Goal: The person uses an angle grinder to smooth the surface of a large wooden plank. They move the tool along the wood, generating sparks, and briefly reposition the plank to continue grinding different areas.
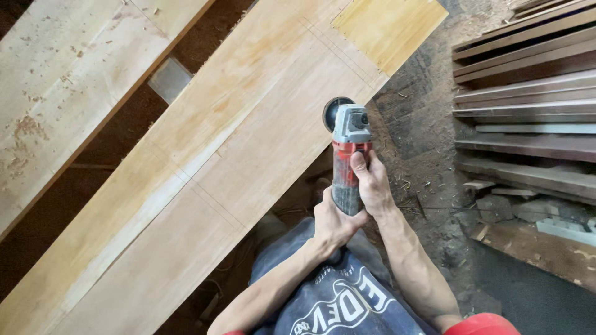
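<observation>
Both my hands grip a red and grey angle grinder (349,138). My left hand (333,221) wraps the rear end of its body. My right hand (371,184) holds the red body just ahead of that. The grinder's dark disc (331,111) sits at the right edge of a long pale wooden board (236,142) that runs diagonally across the view. Thin pencil lines cross the board. Its far end carries a yellower patch (388,28).
A second pale board (68,80) with wood chips lies at the left, across a dark gap. Stacked dark planks (528,93) lie at the right. Sawdust-covered ground (428,155), rubble and scrap wood (534,217) are below them.
</observation>
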